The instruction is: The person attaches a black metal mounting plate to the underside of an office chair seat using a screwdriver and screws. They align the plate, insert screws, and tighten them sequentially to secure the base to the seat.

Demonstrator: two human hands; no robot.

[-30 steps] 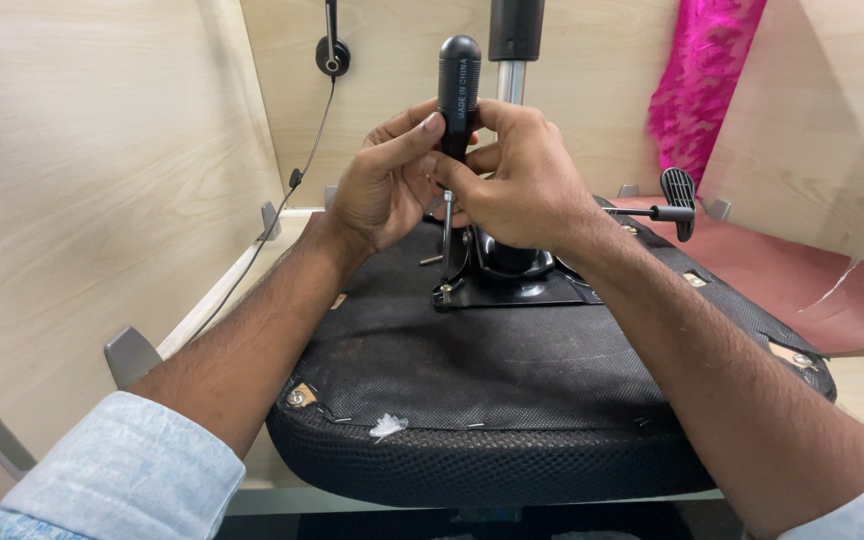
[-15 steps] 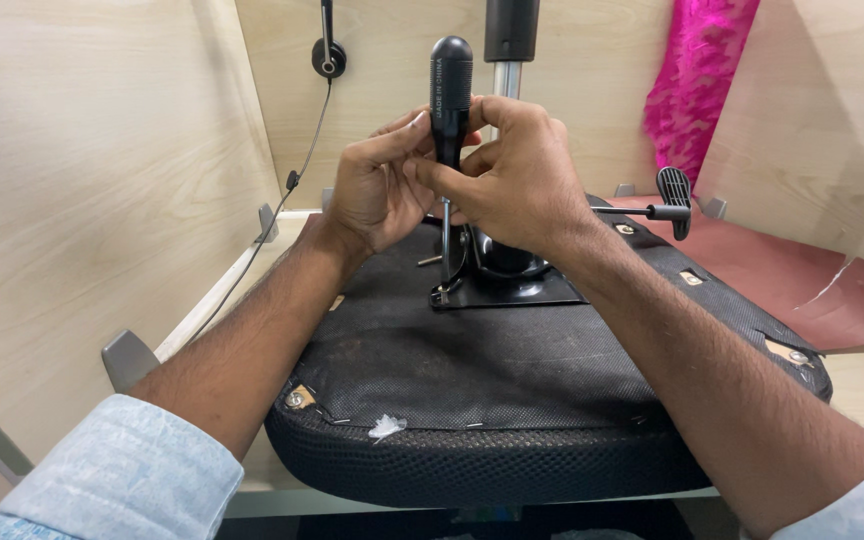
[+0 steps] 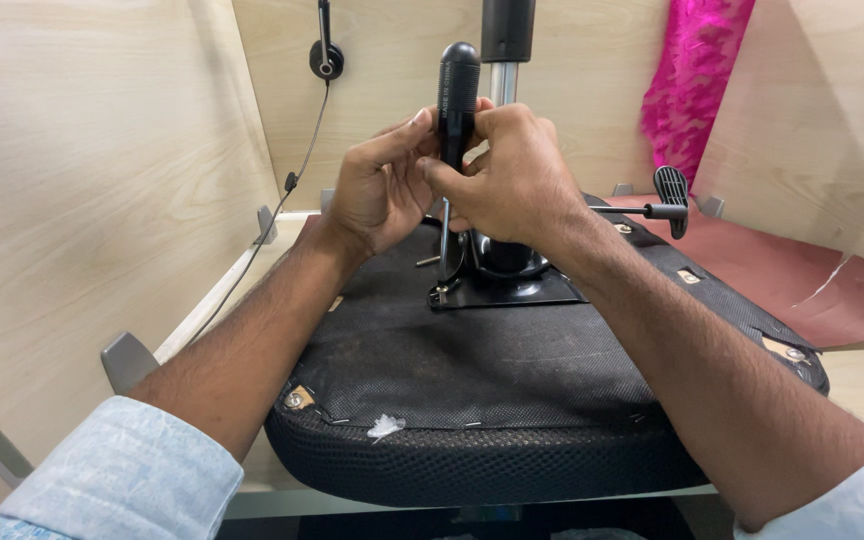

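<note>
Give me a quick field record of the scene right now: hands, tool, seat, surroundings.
left hand: fingers on the screwdriver handle
right hand: wrapped round the same handle
screwdriver: upright, black handle, shaft down to the metal plate
seat: black, upside down, mesh edge toward camera
lever: sticks out right of the plate
column: rises behind the hands
surroundings: wooden panels, headset hanging on the back wall, pink cloth upper right
</note>
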